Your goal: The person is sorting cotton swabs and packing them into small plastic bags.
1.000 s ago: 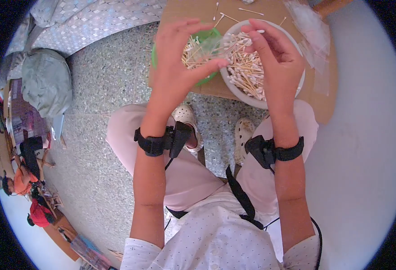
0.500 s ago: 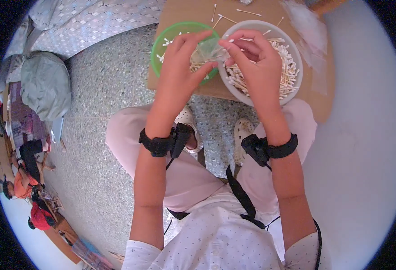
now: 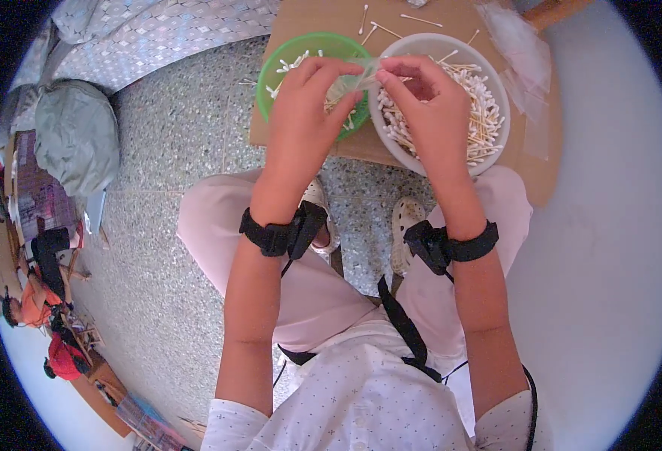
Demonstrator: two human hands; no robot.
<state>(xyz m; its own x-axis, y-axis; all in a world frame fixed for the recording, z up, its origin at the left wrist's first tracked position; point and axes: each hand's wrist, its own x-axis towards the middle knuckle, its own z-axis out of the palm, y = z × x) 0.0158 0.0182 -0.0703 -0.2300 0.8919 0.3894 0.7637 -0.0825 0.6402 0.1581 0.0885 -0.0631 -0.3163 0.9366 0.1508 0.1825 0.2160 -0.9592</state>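
A small clear plastic bag (image 3: 351, 81) is stretched between my two hands, above the gap between two bowls. My left hand (image 3: 312, 101) pinches its left side with thumb and fingers. At its right edge, my right hand (image 3: 425, 94) grips with closed fingertips. Beneath the left hand stands a green bowl (image 3: 265, 66) with some cotton swabs in it, partly hidden by that hand. A white bowl (image 3: 505, 124) full of cotton swabs (image 3: 481, 113) stands under and beside my right hand.
Both bowls stand on a brown cardboard surface (image 3: 316, 16). Loose swabs (image 3: 421, 20) lie at its far side, and more clear bags (image 3: 515, 49) lie at the right. A grey-green bag (image 3: 77, 135) rests on the left. Two people (image 3: 37, 297) sit far left.
My left fingers have closed in on the plastic bag, which is now drawn taut between both hands. The right hand has barely moved.
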